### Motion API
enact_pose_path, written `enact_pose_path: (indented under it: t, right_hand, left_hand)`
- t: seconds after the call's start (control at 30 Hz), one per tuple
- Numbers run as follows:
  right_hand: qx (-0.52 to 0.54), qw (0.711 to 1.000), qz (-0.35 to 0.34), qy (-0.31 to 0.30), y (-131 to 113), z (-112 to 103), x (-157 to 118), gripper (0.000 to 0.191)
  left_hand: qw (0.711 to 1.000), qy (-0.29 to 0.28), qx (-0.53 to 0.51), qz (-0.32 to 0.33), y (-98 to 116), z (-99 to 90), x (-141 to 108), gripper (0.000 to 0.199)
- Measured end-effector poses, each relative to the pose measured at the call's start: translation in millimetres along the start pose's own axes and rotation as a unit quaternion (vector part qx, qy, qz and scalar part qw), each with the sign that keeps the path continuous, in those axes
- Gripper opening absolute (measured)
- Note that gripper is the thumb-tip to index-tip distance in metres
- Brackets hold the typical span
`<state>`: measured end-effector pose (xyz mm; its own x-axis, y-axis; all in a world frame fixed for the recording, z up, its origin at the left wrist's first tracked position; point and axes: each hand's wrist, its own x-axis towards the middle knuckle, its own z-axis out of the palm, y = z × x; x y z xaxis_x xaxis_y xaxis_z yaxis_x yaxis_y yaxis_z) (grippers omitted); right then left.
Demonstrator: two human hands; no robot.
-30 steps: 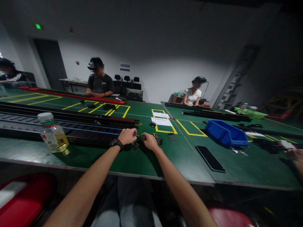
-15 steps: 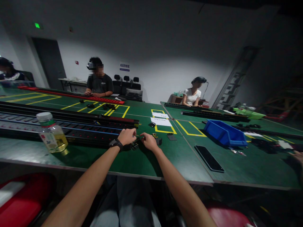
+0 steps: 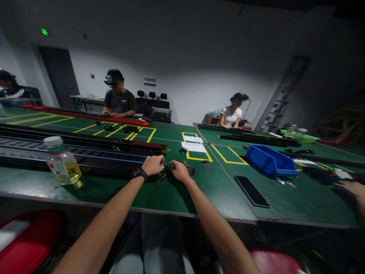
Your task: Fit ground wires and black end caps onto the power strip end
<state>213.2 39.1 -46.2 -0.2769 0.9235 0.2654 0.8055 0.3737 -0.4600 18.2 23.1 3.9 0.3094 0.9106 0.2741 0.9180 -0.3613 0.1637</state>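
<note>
My left hand (image 3: 153, 165), with a black watch (image 3: 139, 173) on its wrist, is closed at the near end of a long black slotted bar (image 3: 114, 161). My right hand (image 3: 180, 171) is closed just beside it, thumb and index finger pinched. A thin yellowish wire (image 3: 165, 164) shows in the narrow gap between the two sets of fingertips. Just below the hands lies a small black part (image 3: 162, 176). Black brackets (image 3: 207, 164) rest to the right of my right hand, one with yellow wire near it.
A bottle (image 3: 63, 161) stands over the bar's near edge at left. To the right are a phone (image 3: 251, 191) and a blue bin (image 3: 270, 160). Paper sheets (image 3: 194, 147) lie ahead. A co-worker's hand (image 3: 352, 189) is at far right; other people sit across the table.
My hands keep nearly the same place and pinch. At the far right, the co-worker's hand has come further into view, moving left.
</note>
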Motion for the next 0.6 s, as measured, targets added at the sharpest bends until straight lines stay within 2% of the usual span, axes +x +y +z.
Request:
enact_pose_path:
  t: [0.37, 0.47, 0.6]
  right_hand:
    - [-0.004, 1.0, 0.024, 0.02, -5.7, -4.4, -2.3, 0.033]
    - [-0.018, 0.995, 0.081, 0.063, -4.7, -15.0, -3.2, 0.032]
    - [-0.047, 0.968, 0.208, 0.134, 10.0, -37.7, -5.6, 0.038]
  left_hand:
    - [1.0, -0.001, -0.005, -0.001, 0.5, -0.2, -0.2, 0.023]
    - [1.0, -0.002, -0.006, -0.002, 0.9, -0.7, -0.8, 0.023]
    - [1.0, -0.003, -0.006, -0.001, 1.2, -1.6, -1.9, 0.024]
